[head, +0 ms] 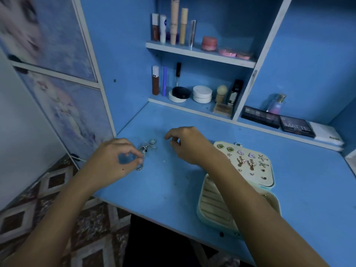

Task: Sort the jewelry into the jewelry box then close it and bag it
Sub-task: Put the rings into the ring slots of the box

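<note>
An open jewelry box [210, 211] with cream ring rolls lies at the desk's right front. Its lid panel [267, 176] holds several earrings: green studs, leaf shapes, butterflies, starfish. A small pile of silver rings [148, 146] lies on the blue desk at the left. My left hand [113, 160] pinches a ring [139, 164] between thumb and forefinger beside that pile. My right hand [186, 145] hovers over the desk right of the pile, fingers curled with the tips close together; whether it holds anything is hidden. My right forearm crosses over the box.
Shelves [200, 54] at the back carry lipsticks, tubes, jars and compacts. Eyeshadow palettes [296, 126], a white box [327, 133] and a perfume bottle [277, 104] stand at the back right. The desk's left edge drops to a tiled floor [57, 209].
</note>
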The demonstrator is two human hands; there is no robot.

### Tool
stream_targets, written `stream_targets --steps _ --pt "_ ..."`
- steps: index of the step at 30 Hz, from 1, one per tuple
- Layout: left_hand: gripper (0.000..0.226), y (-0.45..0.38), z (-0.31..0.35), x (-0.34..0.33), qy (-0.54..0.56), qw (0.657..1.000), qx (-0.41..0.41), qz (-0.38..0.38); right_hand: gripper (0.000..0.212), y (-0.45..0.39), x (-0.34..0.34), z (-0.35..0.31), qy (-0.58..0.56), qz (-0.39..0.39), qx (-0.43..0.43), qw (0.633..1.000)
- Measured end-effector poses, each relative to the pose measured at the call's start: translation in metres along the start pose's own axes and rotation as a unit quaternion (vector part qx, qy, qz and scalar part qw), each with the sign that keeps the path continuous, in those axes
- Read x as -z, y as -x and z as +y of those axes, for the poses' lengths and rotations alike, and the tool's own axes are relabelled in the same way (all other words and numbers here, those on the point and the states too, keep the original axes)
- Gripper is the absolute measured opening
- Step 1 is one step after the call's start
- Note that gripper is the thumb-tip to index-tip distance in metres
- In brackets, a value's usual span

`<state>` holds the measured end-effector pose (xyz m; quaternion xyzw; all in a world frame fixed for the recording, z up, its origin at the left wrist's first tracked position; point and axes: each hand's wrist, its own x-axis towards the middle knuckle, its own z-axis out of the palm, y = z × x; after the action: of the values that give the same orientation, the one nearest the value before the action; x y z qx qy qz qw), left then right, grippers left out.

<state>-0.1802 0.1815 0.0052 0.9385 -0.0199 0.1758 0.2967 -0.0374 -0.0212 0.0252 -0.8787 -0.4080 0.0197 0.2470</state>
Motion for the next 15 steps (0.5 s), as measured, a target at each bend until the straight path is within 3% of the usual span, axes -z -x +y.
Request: stream_targets --steps 10,15 --pt "0.035 0.013 -0.013 0.002 0.016 0.999 0.022 -0.023 0.032 -0.033 -0.024 -0.009 0.032 -0.065 0.003 0.997" --pt "0.019 0.017 -0.016 -0.003 0.018 0.999 0.035 -0.035 0.026 -0.038 -0.028 -0.011 0.061 -0.088 0.010 0.994"
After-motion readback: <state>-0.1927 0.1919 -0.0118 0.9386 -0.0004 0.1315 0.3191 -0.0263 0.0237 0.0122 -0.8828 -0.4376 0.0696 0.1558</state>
